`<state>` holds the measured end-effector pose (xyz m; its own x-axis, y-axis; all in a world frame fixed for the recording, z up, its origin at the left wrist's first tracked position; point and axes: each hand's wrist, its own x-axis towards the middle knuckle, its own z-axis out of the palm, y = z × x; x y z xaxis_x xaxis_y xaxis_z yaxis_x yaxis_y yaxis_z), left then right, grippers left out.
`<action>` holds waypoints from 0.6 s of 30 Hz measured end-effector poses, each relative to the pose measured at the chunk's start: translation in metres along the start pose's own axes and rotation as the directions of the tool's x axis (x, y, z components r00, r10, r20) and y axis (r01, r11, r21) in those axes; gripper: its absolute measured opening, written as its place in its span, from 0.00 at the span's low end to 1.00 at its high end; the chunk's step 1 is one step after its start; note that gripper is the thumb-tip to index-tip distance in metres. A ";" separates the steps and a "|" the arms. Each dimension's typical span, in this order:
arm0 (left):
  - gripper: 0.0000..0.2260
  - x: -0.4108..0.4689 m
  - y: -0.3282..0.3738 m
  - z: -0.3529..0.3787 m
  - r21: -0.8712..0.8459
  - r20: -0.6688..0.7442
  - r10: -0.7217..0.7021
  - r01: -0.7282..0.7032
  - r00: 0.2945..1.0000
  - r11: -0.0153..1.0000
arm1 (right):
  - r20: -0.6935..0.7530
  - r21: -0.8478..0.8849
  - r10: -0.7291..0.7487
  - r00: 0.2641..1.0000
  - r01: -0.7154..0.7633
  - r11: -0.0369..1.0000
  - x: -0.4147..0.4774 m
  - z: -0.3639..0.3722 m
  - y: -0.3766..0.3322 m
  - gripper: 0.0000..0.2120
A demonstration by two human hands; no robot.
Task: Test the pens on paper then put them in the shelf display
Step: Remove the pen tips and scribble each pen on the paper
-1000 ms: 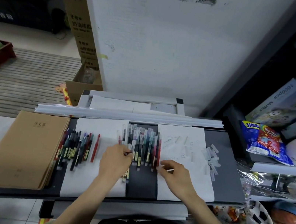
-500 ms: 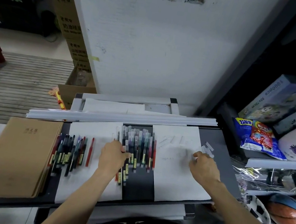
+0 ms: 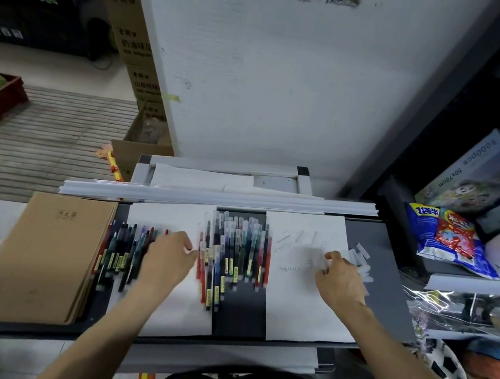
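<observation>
- Pens lie in two batches on the dark worktop (image 3: 385, 296). The middle batch (image 3: 237, 253) sits between two white sheets, mostly capped. The left batch (image 3: 121, 251) is just beside the brown notebooks (image 3: 45, 255), partly on the left sheet (image 3: 173, 213).
- Right sheet (image 3: 298, 311) carries faint strokes and a short written line near its top, so I judge that some testing is done. The left sheet shows no marks I can make out.
- Small pile of clear caps (image 3: 362, 256) at the right sheet's far edge. This suggests several pens are uncapped, though blur hides which.
- Left hand (image 3: 170, 258): fingers curled, lying between the two batches with the thumb right at the middle batch's outermost red pen. Cannot tell whether it grips a pen.
- Right hand (image 3: 340, 280): fingers bent, fingertips at the cap pile on the right sheet's edge. It may be pinching a cap, but the frame is too blurred to say.
- Progress estimate: early to middle. No pen is seen in any shelf display. All are on the worktop, so the whole shelving step and probably more testing remain.
- Which batch counts as tested: undetermined.
</observation>
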<state>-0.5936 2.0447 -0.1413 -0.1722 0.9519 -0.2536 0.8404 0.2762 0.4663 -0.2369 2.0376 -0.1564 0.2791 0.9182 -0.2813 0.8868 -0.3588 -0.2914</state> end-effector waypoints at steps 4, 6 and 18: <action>0.09 0.009 -0.037 -0.012 0.123 -0.056 -0.015 0.022 0.998 0.992 | -0.019 0.139 -0.077 0.997 0.079 0.987 -0.017 0.004 -0.017 0.20; 0.11 0.013 -0.048 -0.012 0.148 -0.049 -0.022 0.029 0.999 0.989 | -0.027 0.200 -0.160 0.987 0.162 0.966 -0.028 0.008 -0.027 0.19; 0.08 0.013 -0.042 -0.001 0.237 -0.071 -0.051 0.066 0.996 0.969 | 0.219 0.898 -0.130 0.967 -0.148 0.413 -0.081 -0.005 -0.088 0.10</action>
<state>-0.6313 2.0452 -0.1637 -0.2509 0.9436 -0.2161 0.9248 0.2996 0.2345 -0.3361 1.9957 -0.1037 0.0738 0.8976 -0.4346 -0.0059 -0.4354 -0.9002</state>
